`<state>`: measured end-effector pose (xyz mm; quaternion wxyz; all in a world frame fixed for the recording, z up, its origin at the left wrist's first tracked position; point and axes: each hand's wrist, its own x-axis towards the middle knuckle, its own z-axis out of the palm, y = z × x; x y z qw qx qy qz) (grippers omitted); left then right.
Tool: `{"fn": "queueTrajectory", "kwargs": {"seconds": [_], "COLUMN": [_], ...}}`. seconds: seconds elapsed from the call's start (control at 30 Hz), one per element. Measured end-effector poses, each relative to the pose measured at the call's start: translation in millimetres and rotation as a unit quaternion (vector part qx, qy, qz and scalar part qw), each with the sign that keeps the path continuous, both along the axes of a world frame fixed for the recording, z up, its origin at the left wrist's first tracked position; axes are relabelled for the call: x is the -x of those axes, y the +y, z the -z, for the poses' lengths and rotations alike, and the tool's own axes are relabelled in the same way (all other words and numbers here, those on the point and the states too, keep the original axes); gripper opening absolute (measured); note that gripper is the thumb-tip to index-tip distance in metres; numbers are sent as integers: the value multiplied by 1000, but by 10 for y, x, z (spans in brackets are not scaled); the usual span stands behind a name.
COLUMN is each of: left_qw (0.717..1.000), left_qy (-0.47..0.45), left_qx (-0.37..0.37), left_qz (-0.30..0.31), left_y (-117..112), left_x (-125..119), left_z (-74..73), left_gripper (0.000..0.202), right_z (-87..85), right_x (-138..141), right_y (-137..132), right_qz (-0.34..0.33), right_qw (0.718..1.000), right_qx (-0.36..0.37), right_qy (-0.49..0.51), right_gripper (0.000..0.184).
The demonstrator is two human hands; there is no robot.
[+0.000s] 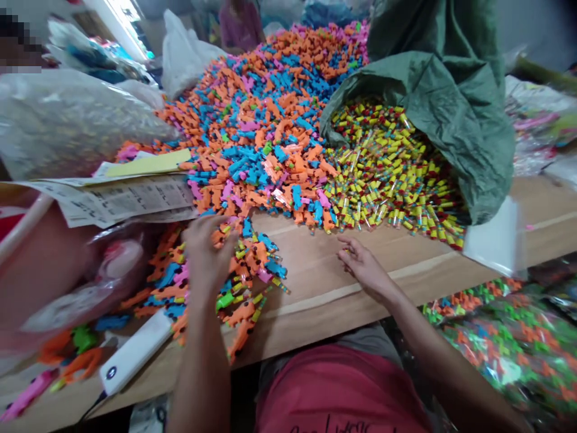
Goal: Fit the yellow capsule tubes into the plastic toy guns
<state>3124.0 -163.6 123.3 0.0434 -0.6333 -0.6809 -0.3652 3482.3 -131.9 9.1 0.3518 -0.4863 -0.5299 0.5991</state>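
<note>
Over a wooden table (311, 255), left hand (208, 243) arches beside toys (259, 252), right hand (363, 263) half-curls; I can't tell either grip.

Place: a workshop by the look of it, and a busy one!
Worktop: one long wood-grain table (324, 276), loaded right up.
Heap: here's the giveaway, plastic pieces (270, 114) in orange, blue and pink, piled far beyond household numbers.
Sack: a big green sack (478, 126) gapes onto the table, small yellow tubes (387, 168) spread from its mouth.
Bags: a bulging clear bag (67, 120) at left, packed bags (509, 349) low on the right.
Paperwork: printed sheets (126, 201) beside the heap.
Far side: another person (241, 27), behind the pile.
</note>
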Motion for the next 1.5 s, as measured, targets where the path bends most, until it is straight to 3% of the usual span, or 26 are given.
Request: {"fn": "queueTrajectory", "kwargs": {"seconds": [0.07,0.17,0.27,0.37,0.5,0.57,0.7,0.83,1.1,1.27,1.5], "left_qw": [991,966,960,966,974,957,868,790,763,745,769], "left_qy": [-35,2,51,36,-109,-217,-444,-567,-562,-568,-528], "left_qx": [69,151,179,166,64,35,86,127,224,267,289], "left_qz": [113,212,211,195,186,187,204,198,229,225,215], "left_y": [298,742,1003,1043,864,709,375,156,1,-33,-20], "left_x": [-387,-930,-1191,-1210,-1160,-1179,-1303,-1421,-1429,-1377,-1290], "left_z": [244,654,944,1065,1023,961,878,868,796,717,616], "left_gripper": [25,45,43,33,23,22,26,31,62,51,52], "right_z": [28,53,97,138,105,51,-67,-141,-227,-355,-421], "right_x": [94,205,209,155,133,171,331,471,317,250,225], "right_y": [-69,-187,-257,-261,-200,-157,-89,-67,-33,-64,-76], "right_qz": [-20,-42,-47,-32,-16,-9,10,53,-7,-70,-131], "right_qw": [1000,999,999,999,1000,999,994,990,965,959,949], "right_qx": [6,8,6,10,-19,-53,-105,-129,-259,-268,-279], "right_qy": [8,17,21,18,1,-9,-10,22,-35,-57,-74], "right_gripper": [56,60,65,57,45,40,34,35,24,31,32]}}
